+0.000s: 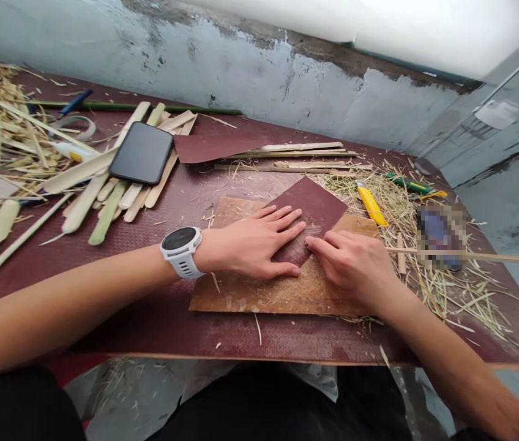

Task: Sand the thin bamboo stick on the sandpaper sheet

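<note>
My left hand [264,242], with a white watch on its wrist, lies flat with fingers spread on a dark reddish-brown sheet that looks like sandpaper [317,202]. Under the sheet is a flat brown board [236,297]. Beside the sheet's right corner my right hand [355,263] is closed, thumb and index finger pinched. A thin bamboo strip [489,256] runs from this hand out to the right. The strip's near end is hidden by my fingers, and may reach under the sheet.
A yellow box cutter [372,205] and a green-handled tool [407,184] lie among shavings [443,294] on the right. Leftward, a black phone [141,153] rests on bamboo slats [85,205]. Another brown sheet [213,147] lies behind. A wall [241,67] borders the table's back.
</note>
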Motion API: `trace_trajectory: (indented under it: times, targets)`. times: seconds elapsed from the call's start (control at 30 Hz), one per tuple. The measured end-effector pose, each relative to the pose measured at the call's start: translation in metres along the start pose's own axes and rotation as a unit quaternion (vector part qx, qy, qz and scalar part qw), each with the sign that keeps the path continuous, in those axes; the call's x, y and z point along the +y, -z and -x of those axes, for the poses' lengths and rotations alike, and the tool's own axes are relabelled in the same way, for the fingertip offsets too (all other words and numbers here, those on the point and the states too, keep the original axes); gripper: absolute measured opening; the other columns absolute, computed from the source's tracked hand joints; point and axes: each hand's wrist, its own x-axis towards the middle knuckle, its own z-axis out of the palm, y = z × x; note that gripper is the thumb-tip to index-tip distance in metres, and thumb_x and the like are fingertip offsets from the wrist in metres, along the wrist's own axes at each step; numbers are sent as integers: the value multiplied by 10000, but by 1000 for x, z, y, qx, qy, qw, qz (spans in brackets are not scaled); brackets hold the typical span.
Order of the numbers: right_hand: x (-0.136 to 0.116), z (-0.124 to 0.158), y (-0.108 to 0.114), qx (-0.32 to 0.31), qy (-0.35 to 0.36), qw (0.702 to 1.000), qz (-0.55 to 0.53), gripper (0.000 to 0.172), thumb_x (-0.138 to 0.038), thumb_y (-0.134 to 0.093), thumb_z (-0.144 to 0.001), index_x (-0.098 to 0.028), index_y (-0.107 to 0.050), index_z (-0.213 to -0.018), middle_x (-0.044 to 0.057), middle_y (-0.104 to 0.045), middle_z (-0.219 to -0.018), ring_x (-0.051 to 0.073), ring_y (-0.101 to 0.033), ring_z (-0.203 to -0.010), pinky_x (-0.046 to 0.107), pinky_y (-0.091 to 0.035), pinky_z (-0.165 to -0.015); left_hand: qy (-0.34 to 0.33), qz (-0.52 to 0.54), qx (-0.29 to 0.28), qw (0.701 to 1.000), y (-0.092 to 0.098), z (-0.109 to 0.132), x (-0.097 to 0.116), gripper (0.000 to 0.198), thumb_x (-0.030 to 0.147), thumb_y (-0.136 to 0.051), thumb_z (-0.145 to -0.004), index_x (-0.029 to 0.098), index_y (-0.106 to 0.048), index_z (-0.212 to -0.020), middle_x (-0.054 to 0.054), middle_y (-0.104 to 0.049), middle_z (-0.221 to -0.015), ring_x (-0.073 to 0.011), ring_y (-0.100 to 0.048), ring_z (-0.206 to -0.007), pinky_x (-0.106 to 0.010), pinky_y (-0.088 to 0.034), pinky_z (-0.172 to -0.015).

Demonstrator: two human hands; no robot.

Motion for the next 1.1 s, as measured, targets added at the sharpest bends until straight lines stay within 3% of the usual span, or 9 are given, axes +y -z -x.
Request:
trace_trajectory:
  times: [0.17, 0.3, 0.5, 0.63, 0.8, 0.93, 1.1]
  targets:
    - [-7, -1, 5, -33, 63, 997, -42, 220, -176, -577, -999, -220, -729, -1152, 9, -645, -841, 187, -542, -745, 349, -283, -665, 7, -17, -41, 999, 5, -1, 2, 955, 716, -467, -1017, 84, -226, -1692, -198, -115, -1760, -361, -111, -1656, -487, -94, -1359]
    - [-2, -5, 10, -38, 55, 997, 38, 218, -109, -592, -971, -186, -727, -1123, 23, -637, -833, 196, -545, -736, 348, -297, -680, 17, -16, -54, 998, 10, -3, 4, 1037, 803, -444, -989, 80, -212, -1694, -195, -98, -1761, -358, -84, -1659, -487, -76, -1364]
    - [-3, -12, 19, -30, 130, 988, 80, 210, -107, -617, -952, -149, -727, -1126, 44, -649, -847, 213, -570, -751, 357, -300, -688, 14, 1, -52, 999, 10, -3, 3, 976, 733, -483, -1007, 81, -234, -1690, -183, -105, -1758, -359, -90, -1657, -508, -89, -1365]
    - [4, -18, 17, -33, 97, 987, 126, 173, -53, -601, -937, -150, -717, -1021, 48, -643, -818, 210, -557, -725, 355, -298, -689, 19, -1, -45, 999, 9, -3, 3, 1062, 826, -454, -971, 81, -223, -1692, -201, -105, -1754, -375, -99, -1654, -527, -99, -1361]
    - [1, -16, 19, -48, 121, 987, 90, 172, -91, -608, -943, -165, -714, -1057, 44, -649, -838, 207, -562, -726, 359, -295, -683, 10, -3, -43, 999, 8, -4, 2, 1012, 781, -456, -995, 76, -237, -1688, -192, -108, -1757, -363, -100, -1657, -509, -92, -1363]
    - [2, -16, 18, -33, 94, 988, 122, 188, -39, -599, -924, -167, -710, -1005, 37, -638, -795, 208, -559, -696, 364, -290, -672, 23, -4, -42, 999, 7, -5, 3, 1069, 831, -455, -966, 82, -220, -1693, -194, -103, -1759, -373, -97, -1656, -516, -92, -1362]
    - [0, -14, 20, -54, 139, 986, 73, 157, -101, -637, -938, -173, -707, -1058, 31, -664, -843, 207, -584, -728, 361, -303, -679, 14, -1, -41, 999, 7, -5, 3, 981, 739, -485, -1000, 80, -246, -1686, -187, -119, -1758, -370, -121, -1653, -516, -121, -1359]
